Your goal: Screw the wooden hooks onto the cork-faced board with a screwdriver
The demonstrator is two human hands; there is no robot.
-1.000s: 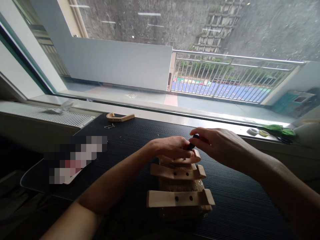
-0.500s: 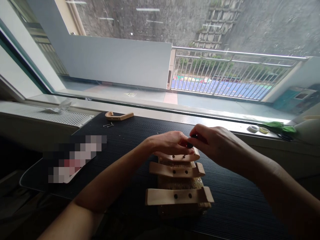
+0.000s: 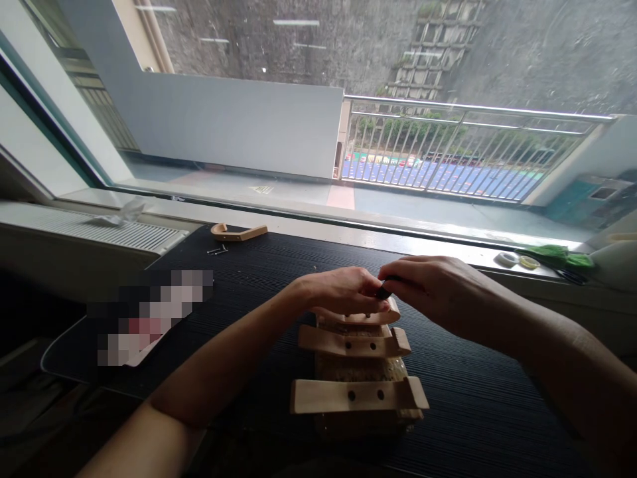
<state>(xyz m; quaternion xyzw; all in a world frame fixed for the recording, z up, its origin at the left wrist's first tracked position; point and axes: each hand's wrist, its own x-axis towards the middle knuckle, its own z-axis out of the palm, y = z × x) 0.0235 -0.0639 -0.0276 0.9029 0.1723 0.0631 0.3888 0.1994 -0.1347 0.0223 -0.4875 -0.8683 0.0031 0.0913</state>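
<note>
Three pale wooden hooks lie in a row across a rough brown wooden block. Each has two dark holes: a near hook (image 3: 328,396), a middle hook (image 3: 323,340) and a far hook (image 3: 355,317) partly under my hand. My left hand (image 3: 348,287) is closed at the far hook's right end, its fingers around the lower end of a small black tool (image 3: 383,292) and a fingertip touching the wood. My right hand (image 3: 428,282) grips the same tool from above and the right. The fingers hide most of the tool, so its exact kind does not show.
On the black table (image 3: 269,272), a loose wooden hook (image 3: 241,234) lies at the back left beside several small screws (image 3: 217,250). A blurred flat item (image 3: 154,318) lies on the left. Tape rolls (image 3: 507,259) and a green cloth (image 3: 557,257) are on the windowsill.
My right hand has turned slightly around the black tool, and more of the tool's dark side shows. My left hand stays at the far hook. The view has shifted a little.
</note>
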